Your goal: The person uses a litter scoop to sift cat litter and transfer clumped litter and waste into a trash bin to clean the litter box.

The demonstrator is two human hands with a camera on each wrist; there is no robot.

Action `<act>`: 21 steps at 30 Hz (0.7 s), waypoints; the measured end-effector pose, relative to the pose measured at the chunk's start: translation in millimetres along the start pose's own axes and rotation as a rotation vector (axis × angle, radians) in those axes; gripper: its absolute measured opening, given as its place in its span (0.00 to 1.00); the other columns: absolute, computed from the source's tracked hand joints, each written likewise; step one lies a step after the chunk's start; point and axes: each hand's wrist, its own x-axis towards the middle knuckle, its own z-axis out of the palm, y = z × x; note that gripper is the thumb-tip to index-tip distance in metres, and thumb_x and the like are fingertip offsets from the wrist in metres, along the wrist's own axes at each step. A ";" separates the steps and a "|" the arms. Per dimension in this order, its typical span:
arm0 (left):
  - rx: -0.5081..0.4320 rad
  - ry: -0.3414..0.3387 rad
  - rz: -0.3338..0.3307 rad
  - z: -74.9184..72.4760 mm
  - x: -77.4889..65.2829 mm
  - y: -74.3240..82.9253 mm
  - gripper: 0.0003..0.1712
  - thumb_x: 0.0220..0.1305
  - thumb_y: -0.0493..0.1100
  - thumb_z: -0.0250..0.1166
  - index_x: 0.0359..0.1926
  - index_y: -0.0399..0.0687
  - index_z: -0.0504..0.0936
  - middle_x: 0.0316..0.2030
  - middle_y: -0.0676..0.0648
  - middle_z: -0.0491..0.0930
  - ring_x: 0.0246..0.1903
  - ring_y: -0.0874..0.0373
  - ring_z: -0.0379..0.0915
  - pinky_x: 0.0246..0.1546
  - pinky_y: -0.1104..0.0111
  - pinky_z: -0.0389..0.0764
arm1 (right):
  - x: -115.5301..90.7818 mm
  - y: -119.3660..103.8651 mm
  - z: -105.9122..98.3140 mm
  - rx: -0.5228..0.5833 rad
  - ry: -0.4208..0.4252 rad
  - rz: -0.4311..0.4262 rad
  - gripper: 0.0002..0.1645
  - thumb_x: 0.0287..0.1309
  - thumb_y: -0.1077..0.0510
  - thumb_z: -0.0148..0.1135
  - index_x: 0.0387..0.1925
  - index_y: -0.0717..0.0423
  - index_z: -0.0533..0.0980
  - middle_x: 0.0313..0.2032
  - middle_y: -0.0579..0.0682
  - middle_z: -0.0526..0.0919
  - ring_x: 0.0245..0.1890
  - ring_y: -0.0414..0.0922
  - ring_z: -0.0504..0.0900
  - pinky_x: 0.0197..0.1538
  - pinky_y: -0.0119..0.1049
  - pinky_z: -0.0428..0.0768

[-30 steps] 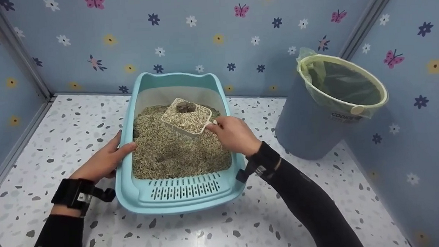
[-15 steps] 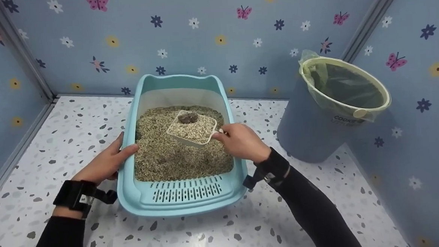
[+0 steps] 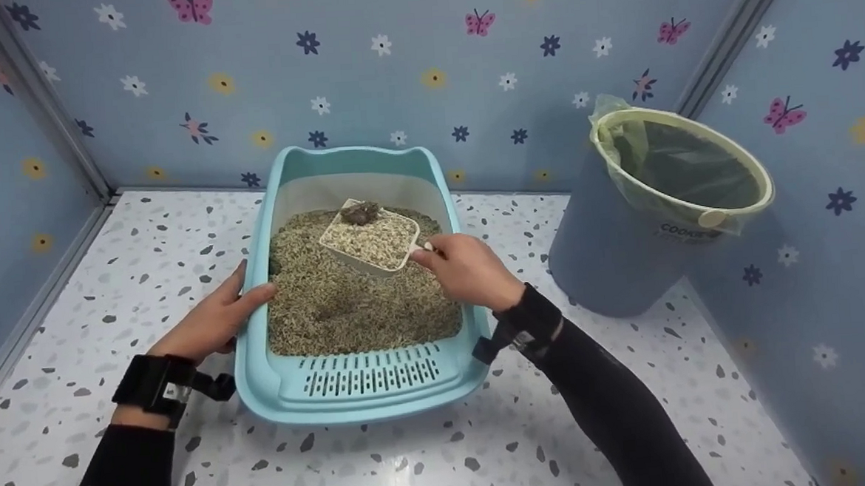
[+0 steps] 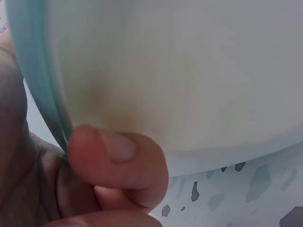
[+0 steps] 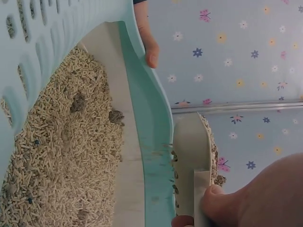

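Note:
My left hand [image 3: 210, 317] grips the left rim of a light-blue litter box [image 3: 367, 409], thumb over the edge. In the left wrist view, curled fingers [image 4: 128, 161] press against the box's pale outer wall. With my right hand [image 3: 471, 267] I hold a cream litter scoop [image 3: 363, 265] by its handle, raised over the box. Pale pellets fill the scoop, and a dark brown clump [image 3: 360, 213] lies at its far corner. Below spreads pellet litter [image 3: 355, 314]. In the right wrist view pellets streak from the scoop's slots [image 5: 175, 175]; dark clumps [image 5: 77, 102] lie in the litter.
To the right stands a blue-grey trash bin [image 3: 603, 256], lined with a thin yellow-green bag [image 3: 624, 148] under its cream rim. Flowered blue wall panels [image 3: 409, 74] enclose the back and both sides. The floor [image 3: 326, 471] is white with grey speckles.
The scoop came toward me and right, then went back up and left, staying over the box. The clump shifted within it. My left hand keeps its grip on the rim.

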 end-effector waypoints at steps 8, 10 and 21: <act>-0.026 -0.009 0.018 3.5 0.5 1.3 0.51 0.88 0.64 0.55 0.91 0.72 0.30 0.30 0.46 0.72 0.21 0.58 0.73 0.20 0.65 0.78 | 2.4 7.2 -2.8 -0.009 -0.008 -0.043 0.24 0.87 0.42 0.58 0.29 0.45 0.71 0.24 0.42 0.66 0.23 0.40 0.66 0.31 0.38 0.70; -0.015 -0.007 0.029 4.2 1.7 1.7 0.51 0.87 0.64 0.55 0.92 0.70 0.32 0.26 0.49 0.69 0.17 0.61 0.65 0.17 0.68 0.72 | 0.2 8.7 -5.1 -0.021 -0.006 -0.041 0.23 0.87 0.44 0.59 0.29 0.45 0.72 0.24 0.43 0.66 0.23 0.40 0.65 0.30 0.37 0.71; 0.027 0.044 0.044 5.6 1.4 1.9 0.51 0.86 0.68 0.55 0.92 0.69 0.34 0.24 0.48 0.72 0.14 0.62 0.59 0.15 0.67 0.68 | 1.7 4.3 -6.6 -0.030 -0.052 -0.015 0.22 0.86 0.44 0.60 0.31 0.46 0.76 0.25 0.42 0.68 0.23 0.39 0.66 0.29 0.36 0.74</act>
